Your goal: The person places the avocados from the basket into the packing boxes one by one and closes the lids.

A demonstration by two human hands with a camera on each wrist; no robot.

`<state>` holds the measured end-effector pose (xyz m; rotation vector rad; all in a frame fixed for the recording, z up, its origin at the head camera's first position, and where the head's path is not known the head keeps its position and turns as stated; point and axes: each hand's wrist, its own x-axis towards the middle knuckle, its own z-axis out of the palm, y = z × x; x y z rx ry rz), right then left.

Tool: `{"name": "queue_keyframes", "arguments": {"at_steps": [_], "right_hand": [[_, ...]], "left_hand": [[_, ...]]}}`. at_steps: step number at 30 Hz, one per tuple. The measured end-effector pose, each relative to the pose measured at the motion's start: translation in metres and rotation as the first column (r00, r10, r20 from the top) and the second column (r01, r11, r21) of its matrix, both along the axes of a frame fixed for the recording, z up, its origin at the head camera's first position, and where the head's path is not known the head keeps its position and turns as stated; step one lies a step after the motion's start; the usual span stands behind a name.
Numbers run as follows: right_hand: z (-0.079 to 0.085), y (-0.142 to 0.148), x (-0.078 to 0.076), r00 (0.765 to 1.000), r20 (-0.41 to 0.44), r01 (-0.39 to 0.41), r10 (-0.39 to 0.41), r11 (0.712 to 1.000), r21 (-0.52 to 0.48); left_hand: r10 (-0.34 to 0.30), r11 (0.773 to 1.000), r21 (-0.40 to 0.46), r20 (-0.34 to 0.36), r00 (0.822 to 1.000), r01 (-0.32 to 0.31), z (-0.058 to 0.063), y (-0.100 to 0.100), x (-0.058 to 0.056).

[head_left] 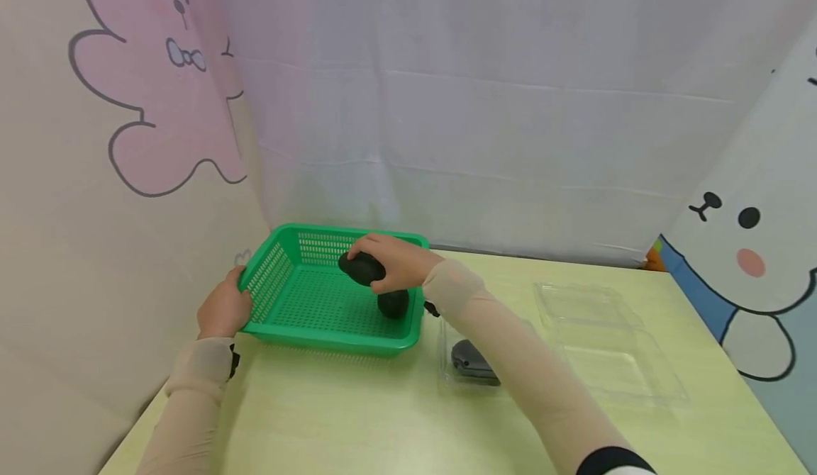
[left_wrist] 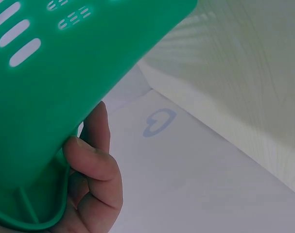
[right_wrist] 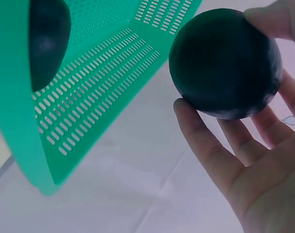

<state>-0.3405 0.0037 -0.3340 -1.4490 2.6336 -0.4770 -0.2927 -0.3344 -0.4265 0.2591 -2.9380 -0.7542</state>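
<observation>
My left hand [head_left: 225, 308] grips the left rim of a green plastic basket [head_left: 332, 344]; in the left wrist view its thumb and fingers [left_wrist: 91, 162] close around the rim. Over the basket's right half, my right hand [head_left: 403, 262] holds a dark oval avocado [head_left: 362, 269] between thumb and fingertips. The right wrist view shows this avocado [right_wrist: 225, 63] beside the basket's slotted wall, with the fingers spread under it. A second dark avocado [head_left: 393, 304] lies inside the basket at the right end, partly below the right hand.
A clear plastic tray [head_left: 448, 376] holding a dark grey object [head_left: 474, 361] sits right of the basket, partly behind the right forearm. Farther right, an open clear clamshell box [head_left: 613, 361] lies on the pale table [head_left: 332, 418]. Cloth hangings [head_left: 479, 142] border the table's back and sides.
</observation>
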Motion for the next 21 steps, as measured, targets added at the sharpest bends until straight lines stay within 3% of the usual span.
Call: {"name": "queue_keyframes", "arguments": {"at_steps": [11, 21], "right_hand": [[0.006, 0.026, 0.006, 0.997, 0.027, 0.065, -0.066, 0.998, 0.017], [0.004, 0.055, 0.007, 0.995, -0.035, 0.089, -0.089, 0.996, -0.004]], "left_hand": [[0.001, 1.000, 0.002, 0.006, 1.000, -0.001, 0.000, -0.001, 0.001], [0.002, 1.000, -0.003, 0.006, 1.000, -0.002, 0.000, 0.000, 0.000]]}}
